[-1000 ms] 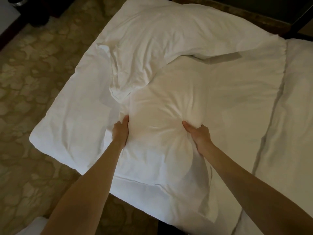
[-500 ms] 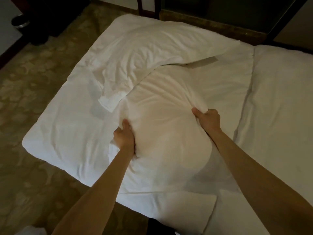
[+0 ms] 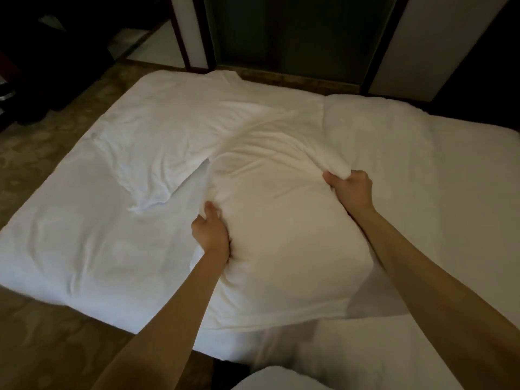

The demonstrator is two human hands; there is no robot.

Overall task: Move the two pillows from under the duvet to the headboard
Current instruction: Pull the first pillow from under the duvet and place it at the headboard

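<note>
Dim room, white bed filling the frame, patterned carpet at lower left.
Your left hand clenches the pillow's left edge at frame centre; your right hand grips its upper right corner. Rumpled duvet lies upper left, touching the pillow's top edge.

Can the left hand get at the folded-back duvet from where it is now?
Probably yes. The duvet lies just beyond the left hand with nothing between them, but that hand is gripping the pillow and would have to let go first.
</note>
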